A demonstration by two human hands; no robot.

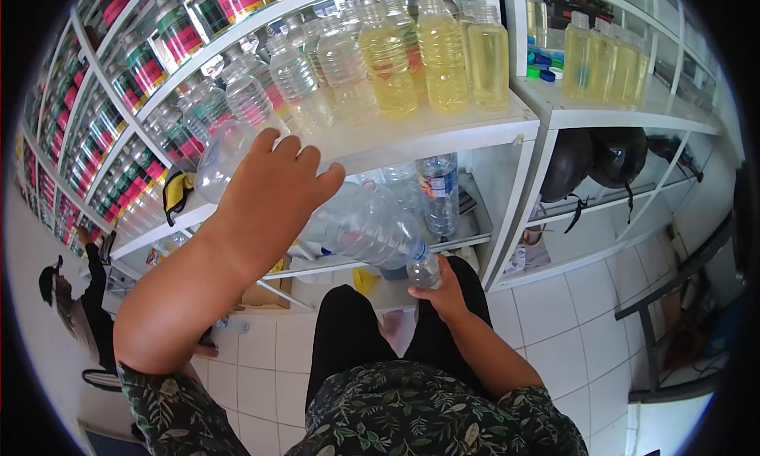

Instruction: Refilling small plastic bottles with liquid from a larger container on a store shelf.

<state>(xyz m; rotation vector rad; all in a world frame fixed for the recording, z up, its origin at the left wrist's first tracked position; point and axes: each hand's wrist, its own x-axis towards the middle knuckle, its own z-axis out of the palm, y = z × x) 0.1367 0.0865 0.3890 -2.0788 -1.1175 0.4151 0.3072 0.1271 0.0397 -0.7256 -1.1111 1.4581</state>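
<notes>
My left hand [279,177] grips a large clear plastic bottle [368,224] from above, its fingers curled over the far side. That bottle lies tilted, with its blue-ringed neck pointing down to the right. A rounded clear plastic part [224,159] shows on the other side of the hand; the hand hides how it joins. My right hand [448,290] holds a small clear bottle [424,273] between my knees, its top against the large bottle's mouth. Whether liquid is flowing between them cannot be made out.
Ahead, a white shelf [409,136] bears several open bottles of yellow liquid [439,58] and clear ones [297,88]. Loose caps [539,70] lie on the right shelf. Below are a labelled water bottle [439,195] and a yellow funnel-like object [364,281]. Another person [74,307] is at the far left.
</notes>
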